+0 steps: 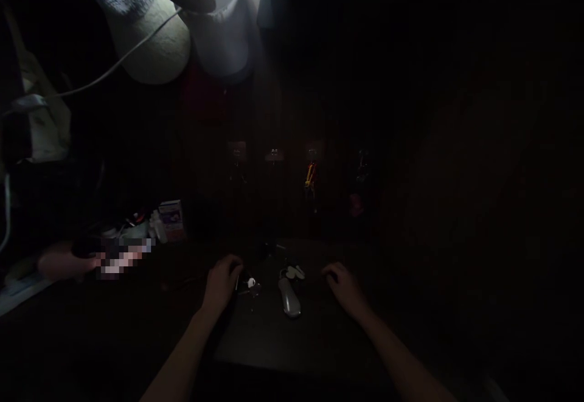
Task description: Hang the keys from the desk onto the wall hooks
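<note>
Between the two hands, on a dim tabletop (269, 347): grey oblong fob (291, 300) lying flat, well apart from both, two pale rounded pieces (295, 272) at its far end, probably key heads. Left hand (222, 277): fingers bent downward just beside a small bunch of keys (250, 283) with a bright round piece; contact or pinch, cannot tell, too dark. Right hand (340, 279): fingers loosely curled, nothing visible in them; whether the tips meet, cannot tell. Beyond the fob, a dark small item, unclear. Step in hand, my judgement: left hand handling or positioning the bunch. Any move on the fob calls for an inward reach from either hand.
</note>
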A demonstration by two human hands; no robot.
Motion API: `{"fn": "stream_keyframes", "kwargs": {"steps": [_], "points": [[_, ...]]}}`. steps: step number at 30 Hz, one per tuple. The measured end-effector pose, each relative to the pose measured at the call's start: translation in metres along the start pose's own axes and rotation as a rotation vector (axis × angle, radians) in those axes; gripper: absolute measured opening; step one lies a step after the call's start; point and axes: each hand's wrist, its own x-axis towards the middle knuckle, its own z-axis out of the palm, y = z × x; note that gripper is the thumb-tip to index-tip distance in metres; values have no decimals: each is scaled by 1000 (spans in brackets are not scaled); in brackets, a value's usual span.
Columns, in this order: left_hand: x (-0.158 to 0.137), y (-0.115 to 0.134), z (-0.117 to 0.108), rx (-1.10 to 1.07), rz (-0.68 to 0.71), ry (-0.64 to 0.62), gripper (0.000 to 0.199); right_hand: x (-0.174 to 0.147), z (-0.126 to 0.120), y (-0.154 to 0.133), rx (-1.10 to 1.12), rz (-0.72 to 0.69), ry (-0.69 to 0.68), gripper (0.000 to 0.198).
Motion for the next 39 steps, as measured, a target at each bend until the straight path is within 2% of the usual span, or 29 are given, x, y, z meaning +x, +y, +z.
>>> {"fn": "stream_keyframes", "kwargs": {"steps": [5, 9, 12, 15, 18, 22, 26, 32, 39], "points": [[7, 23, -8, -270, -134, 60, 18, 0, -1, -3, 18, 13, 11, 19], [8, 40, -11, -766, -310, 23, 19, -1, -1, -3, 24, 7, 31, 20], [8, 46, -9, -1164, -444, -22, 9, -1, 0, -1, 27, 1, 39, 20], [8, 48, -8, -1370, -565, -39, 4, -1, 1, 1, 29, 1, 29, 21], [7, 51, -9, -1420, -604, -22, 3, 0, 2, 4, 32, -2, 25, 21], [4, 56, -13, -1403, -550, -50, 15, 1, 2, 5, 43, -13, 21, 20], [0, 56, -15, -1418, -545, -73, 12, 1, 1, 4, 45, -18, 31, 19], [-1, 49, -15, -1471, -668, -70, 12, 1, 1, 3, 44, -1, 29, 20], [-4, 40, -17, -1538, -715, -106, 26, 2, 2, 5, 35, 4, 22, 19]]}}
